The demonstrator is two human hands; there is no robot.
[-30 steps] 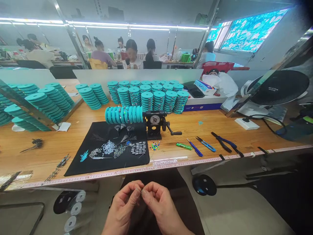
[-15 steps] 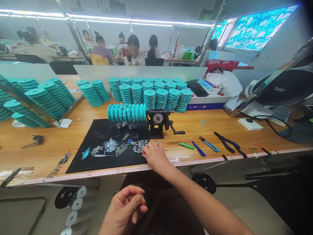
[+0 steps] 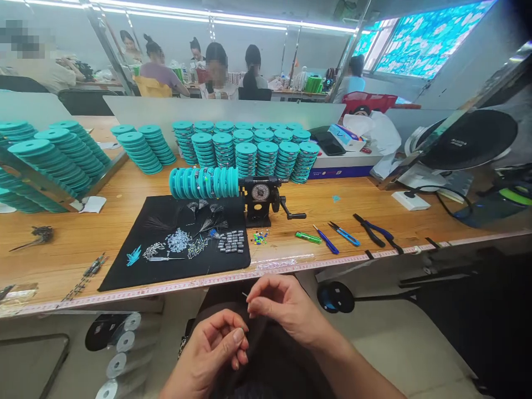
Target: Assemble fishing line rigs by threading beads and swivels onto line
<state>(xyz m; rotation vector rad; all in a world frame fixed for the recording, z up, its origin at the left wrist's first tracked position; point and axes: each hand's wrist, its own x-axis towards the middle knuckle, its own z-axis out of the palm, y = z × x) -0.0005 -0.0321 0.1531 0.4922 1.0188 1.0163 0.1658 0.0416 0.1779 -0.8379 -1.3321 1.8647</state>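
Note:
My hands are below the table's front edge, over my dark lap. My right hand (image 3: 286, 307) pinches a thin metal pin (image 3: 245, 295) whose tip sticks out to the left of the fingertips. Just below it, my left hand (image 3: 210, 349) has its thumb and fingers curled together, and anything between them is too small to see. Neither hand touches the black mat (image 3: 124, 271) on the wooden table (image 3: 100, 260). The mat carries small silver parts and dark feathery tufts. Tiny coloured beads (image 3: 260, 238) lie just right of it.
A hand-cranked winder (image 3: 260, 194) holds teal spools (image 3: 203, 183) on its spindle, with stacks of teal spools (image 3: 245, 158) behind. Pliers (image 3: 369, 230) and small blue-handled tools (image 3: 326, 239) lie to the right. A tape measure (image 3: 208, 285) runs along the table edge.
My right hand has come back from the table, near the mat's right edge, to my lap beside my left hand. My left hand has stayed low, and the view has shifted slightly.

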